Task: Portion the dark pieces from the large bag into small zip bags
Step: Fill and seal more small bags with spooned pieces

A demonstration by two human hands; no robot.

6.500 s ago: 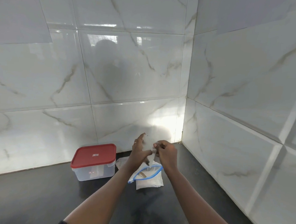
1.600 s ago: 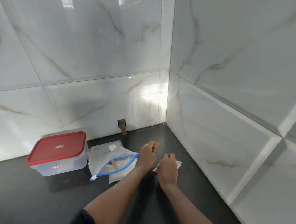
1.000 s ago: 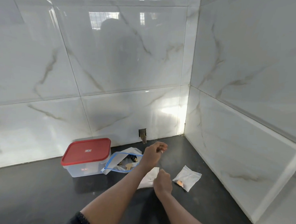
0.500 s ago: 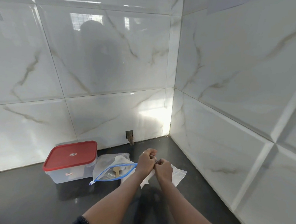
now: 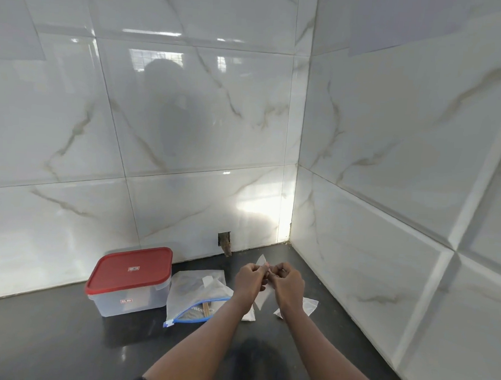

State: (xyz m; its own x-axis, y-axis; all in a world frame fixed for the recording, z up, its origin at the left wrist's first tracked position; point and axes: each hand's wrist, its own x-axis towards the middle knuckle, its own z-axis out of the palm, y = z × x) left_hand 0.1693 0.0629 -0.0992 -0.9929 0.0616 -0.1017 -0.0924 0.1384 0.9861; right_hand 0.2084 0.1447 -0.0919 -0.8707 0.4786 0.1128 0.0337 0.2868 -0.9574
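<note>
Head: L hand point(image 5: 249, 280), R hand point(image 5: 288, 283) pinch translucent small zip bag point(image 5: 262, 299).

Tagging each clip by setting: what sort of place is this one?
Probably a home kitchen counter corner: a dark polished countertop meets glossy marble-look wall tiles, with a red-lidded food container beside the large zip bag.

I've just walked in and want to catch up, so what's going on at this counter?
A person's left hand and right hand together pinch a small clear plastic zip bag above the dark countertop, apparently working its top edge. The large clear bag with a blue zip lies just left of them, beside a clear plastic box with a red lid. Another small clear bag lies on the counter to the right.
</note>
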